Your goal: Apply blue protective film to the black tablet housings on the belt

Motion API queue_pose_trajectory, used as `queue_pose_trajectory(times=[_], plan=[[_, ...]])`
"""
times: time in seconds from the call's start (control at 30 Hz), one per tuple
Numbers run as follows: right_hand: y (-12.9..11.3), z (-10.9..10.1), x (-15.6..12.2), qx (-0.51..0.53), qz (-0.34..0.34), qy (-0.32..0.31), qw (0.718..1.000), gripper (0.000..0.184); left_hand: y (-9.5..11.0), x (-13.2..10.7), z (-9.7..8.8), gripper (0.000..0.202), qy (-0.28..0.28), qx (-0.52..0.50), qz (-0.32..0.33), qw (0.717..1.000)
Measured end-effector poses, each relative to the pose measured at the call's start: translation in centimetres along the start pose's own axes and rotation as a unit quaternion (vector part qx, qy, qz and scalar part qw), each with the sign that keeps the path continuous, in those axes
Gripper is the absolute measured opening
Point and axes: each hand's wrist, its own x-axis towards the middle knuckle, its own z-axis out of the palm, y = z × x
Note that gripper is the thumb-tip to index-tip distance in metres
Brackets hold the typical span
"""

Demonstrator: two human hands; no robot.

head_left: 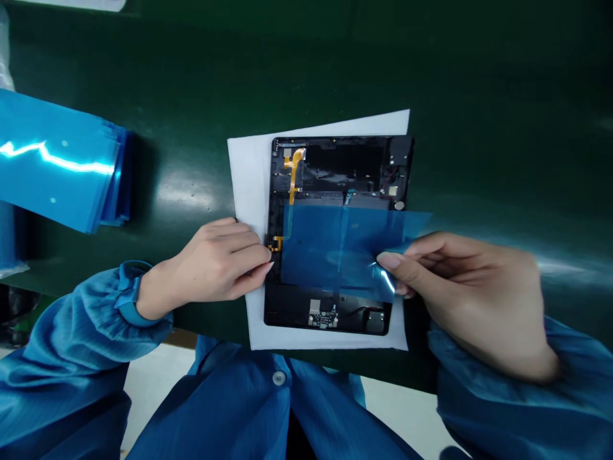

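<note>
An opened tablet (354, 166) lies on white sheets (251, 191), its inner parts facing up. A golden flex cable (294, 179) runs down its left side. My right hand (469, 287) pinches the right edge of a translucent blue plastic film (325, 243) between thumb and fingers. The film spans the middle of the tablet and hides part of it; whether it touches the surface I cannot tell. At the tablet's left edge is my left hand (230, 259), its fingers curled and closed. What those fingertips hold, if anything, is hidden.
A stack of blue plastic films (57, 160) sits on the left of the dark green table (191, 76). Clear plastic wrapping (6, 51) shows at the far left edge. The table's near edge runs just in front of my body.
</note>
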Motion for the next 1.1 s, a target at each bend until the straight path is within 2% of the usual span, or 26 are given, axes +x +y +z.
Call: queue_pose_trajectory(times=[0.53,0.83,1.1], plan=[[-0.22,0.05,0.44,0.003,-0.017,-0.017,1.0,0.023,0.28,-0.04,-0.26,0.021,-0.004,-0.007,-0.015,1.0],[-0.12,-0.12,0.42,0.007,-0.005,-0.034,0.999,0.032,0.33,-0.02,-0.26,0.022,-0.009,-0.003,-0.021,1.0],[-0.05,-0.13,0.46,0.003,-0.007,-0.041,0.999,0.033,0.48,0.09,-0.38,0.023,-0.01,0.003,-0.025,1.0]])
